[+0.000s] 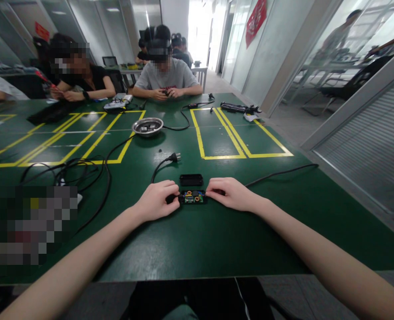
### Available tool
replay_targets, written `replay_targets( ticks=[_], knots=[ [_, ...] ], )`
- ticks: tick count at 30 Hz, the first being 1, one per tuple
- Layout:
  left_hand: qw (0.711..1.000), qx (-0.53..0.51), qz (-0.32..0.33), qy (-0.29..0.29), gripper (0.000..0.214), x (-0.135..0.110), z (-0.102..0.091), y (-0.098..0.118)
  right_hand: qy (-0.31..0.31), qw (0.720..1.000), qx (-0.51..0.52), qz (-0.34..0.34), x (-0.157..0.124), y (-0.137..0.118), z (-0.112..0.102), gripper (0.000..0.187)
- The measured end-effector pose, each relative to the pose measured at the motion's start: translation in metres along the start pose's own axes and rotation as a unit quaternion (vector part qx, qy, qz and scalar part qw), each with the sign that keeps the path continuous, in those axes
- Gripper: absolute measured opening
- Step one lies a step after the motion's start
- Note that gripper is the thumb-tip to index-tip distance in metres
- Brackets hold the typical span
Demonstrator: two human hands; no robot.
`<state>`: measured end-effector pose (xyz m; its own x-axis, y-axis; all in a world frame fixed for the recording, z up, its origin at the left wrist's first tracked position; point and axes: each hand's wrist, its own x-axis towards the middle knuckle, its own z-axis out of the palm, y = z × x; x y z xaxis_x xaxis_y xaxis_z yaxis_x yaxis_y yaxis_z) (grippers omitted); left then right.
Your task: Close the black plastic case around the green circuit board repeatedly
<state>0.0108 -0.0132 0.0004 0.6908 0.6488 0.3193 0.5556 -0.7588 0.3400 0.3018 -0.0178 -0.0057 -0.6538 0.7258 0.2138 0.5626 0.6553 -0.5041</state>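
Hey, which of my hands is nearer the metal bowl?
Left. Your left hand is nearer you than the metal bowl, slightly to its right; your right hand is too, but much farther right.

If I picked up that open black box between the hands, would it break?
Maybe: the open black case leaves its circuit board bare, so parts could get damaged. It seems small and thin-walled, so probably light. A bendy black cord leads to the right hand; if attached, it would likely drag along.

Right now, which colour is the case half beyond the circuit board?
The case half is black, in the head view.
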Motion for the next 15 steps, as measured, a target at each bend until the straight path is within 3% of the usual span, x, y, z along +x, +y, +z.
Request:
replay_targets(
  ticks=[15],
  knots=[
    [0.999, 0.015, 0.034, -0.007, 0.014, 0.0019, -0.0008, 0.0009, -0.017, 0.996, 0.029, 0.086, 0.0054, -0.0005, -0.0007, 0.024]
  ],
)
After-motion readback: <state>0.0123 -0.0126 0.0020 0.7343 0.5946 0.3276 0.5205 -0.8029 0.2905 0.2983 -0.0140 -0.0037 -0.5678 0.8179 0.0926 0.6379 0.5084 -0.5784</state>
